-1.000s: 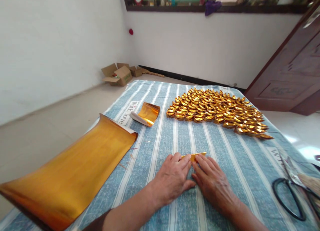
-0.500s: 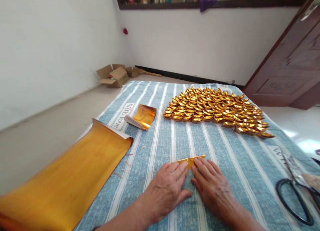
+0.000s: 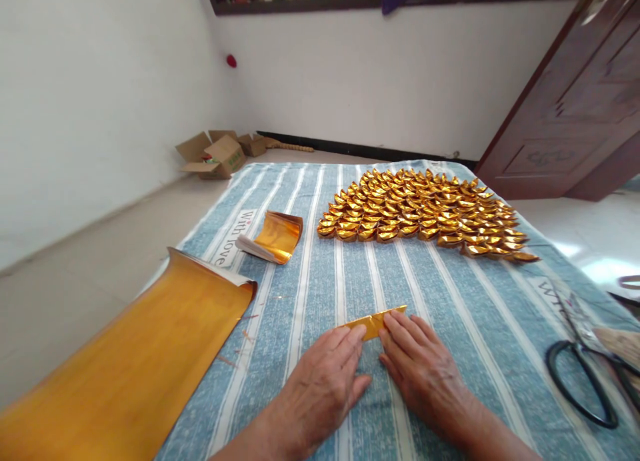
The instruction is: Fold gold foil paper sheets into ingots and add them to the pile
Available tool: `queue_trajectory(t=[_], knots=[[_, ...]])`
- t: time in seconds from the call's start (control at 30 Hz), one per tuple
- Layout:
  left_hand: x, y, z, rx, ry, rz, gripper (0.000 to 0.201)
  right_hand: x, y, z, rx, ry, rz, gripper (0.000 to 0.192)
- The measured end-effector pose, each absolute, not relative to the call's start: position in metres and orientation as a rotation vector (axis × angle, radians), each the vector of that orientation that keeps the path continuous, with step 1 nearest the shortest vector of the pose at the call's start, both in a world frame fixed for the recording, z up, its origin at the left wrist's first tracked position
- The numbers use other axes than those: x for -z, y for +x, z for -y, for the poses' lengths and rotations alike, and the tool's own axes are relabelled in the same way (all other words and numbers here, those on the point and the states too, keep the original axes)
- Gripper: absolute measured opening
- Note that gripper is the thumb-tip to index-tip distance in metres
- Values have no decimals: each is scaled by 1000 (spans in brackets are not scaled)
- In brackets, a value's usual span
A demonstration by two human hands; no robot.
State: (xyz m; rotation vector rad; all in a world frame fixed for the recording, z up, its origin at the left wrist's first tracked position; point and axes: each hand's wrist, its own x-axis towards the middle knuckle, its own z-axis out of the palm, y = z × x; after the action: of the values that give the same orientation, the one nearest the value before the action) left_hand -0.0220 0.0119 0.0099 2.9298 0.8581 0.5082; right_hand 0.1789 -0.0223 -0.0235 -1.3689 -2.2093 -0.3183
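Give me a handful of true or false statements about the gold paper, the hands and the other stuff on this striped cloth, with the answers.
1. Both hands press a small folded gold strip on the striped cloth. True.
2. The left hand holds the scissors. False: they lie untouched at the right.
3. The folded gold pieces lie grouped beyond the hands. True.
4. The large gold sheet lies under the right hand. False: it lies far left.

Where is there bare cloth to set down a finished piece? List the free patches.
Free: the striped cloth between the hands and the pile of gold pieces; also the strip between the small foil stack and that pile. Crowded: the big gold sheet fills the left, scissors the right edge, and both hands, left hand and right hand, press the folded strip.
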Motion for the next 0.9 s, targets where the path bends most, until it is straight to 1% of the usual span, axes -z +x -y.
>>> queue_trajectory(t=[0.17, 0.27, 0.37, 0.57, 0.77, 0.9], knots=[[-17, -20, -13, -495, 2970, -880, 34, 24, 179, 22, 300, -1370, 2202, 29], [-19, -20, -13, -429, 2972, -903, 33, 24, 180, 22, 292, -1369, 2205, 29], [-19, -22, -10, -362, 2956, -940, 36, 23, 180, 22, 290, -1374, 2207, 28], [-20, -26, -3, -344, 2915, -1064, 41, 19, 179, 21, 281, -1372, 2206, 28], [-24, -24, -1, -303, 2875, -1164, 41, 18, 179, 21, 219, -1377, 2205, 23], [-25, -24, 1, -270, 2885, -1222, 39, 20, 179, 21, 194, -1379, 2213, 23]])
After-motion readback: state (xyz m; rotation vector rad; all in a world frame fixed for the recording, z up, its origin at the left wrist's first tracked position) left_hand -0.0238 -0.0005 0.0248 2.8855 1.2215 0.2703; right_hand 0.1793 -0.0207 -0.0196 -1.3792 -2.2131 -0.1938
